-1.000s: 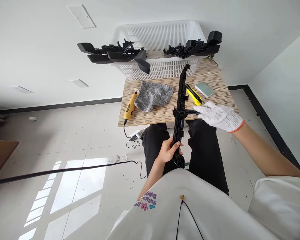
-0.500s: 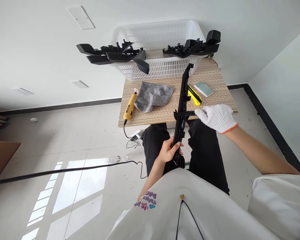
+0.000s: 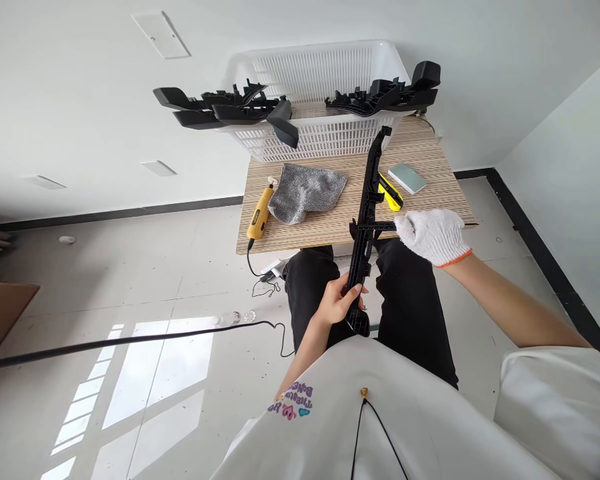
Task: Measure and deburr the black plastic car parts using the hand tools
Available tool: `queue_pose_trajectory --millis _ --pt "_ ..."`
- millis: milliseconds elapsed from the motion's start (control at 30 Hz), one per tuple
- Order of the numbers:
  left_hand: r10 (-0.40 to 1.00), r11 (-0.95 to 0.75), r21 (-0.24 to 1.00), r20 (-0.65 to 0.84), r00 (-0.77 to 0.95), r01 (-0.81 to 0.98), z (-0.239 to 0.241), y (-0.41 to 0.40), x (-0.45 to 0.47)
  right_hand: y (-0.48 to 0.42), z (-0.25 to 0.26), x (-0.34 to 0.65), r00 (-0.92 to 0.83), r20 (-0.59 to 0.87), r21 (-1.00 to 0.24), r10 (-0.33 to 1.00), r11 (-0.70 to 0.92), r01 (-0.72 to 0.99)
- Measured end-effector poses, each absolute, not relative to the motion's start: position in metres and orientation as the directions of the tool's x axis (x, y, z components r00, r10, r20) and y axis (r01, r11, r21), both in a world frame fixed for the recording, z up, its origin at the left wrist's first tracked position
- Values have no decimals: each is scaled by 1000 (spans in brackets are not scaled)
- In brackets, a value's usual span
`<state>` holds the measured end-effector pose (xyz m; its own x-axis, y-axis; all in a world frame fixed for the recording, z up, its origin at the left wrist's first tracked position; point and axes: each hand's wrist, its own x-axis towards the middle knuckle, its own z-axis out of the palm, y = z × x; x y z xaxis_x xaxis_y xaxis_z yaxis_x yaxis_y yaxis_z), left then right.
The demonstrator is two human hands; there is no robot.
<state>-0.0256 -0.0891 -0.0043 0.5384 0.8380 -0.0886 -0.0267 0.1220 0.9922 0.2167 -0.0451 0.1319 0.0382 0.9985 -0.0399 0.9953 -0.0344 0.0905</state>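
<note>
A long black plastic part (image 3: 367,200) stands tilted over my lap, its top end leaning toward the basket. My bare left hand (image 3: 336,301) is wrapped round its lower end. My right hand (image 3: 430,235), in a white knit glove, is closed on the short side arm that sticks out of the part at mid-height. A yellow utility knife (image 3: 391,193) lies on the table just behind the part.
On the small wooden table (image 3: 320,227) lie a grey cloth (image 3: 303,190), a yellow rotary tool (image 3: 259,213) and a pale block (image 3: 407,178). A white basket (image 3: 325,100) at the back carries several black parts (image 3: 230,110) across its rim. Cables trail on the floor at left.
The part's top end has swung a little to the right. My gloved right hand has curled from spread fingers into a closed grip on the side arm. My left hand has stayed put.
</note>
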Motion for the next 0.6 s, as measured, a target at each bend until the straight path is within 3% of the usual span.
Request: queue_pose_trajectory --millis 333,600 --pt "848 144 987 -89 522 -66 -5 -89 -28 -39 116 215 80 28 96 996 -82 992" --pt "846 146 986 -83 526 -79 -4 -89 -28 -36 118 216 80 -47 145 996 -72 987"
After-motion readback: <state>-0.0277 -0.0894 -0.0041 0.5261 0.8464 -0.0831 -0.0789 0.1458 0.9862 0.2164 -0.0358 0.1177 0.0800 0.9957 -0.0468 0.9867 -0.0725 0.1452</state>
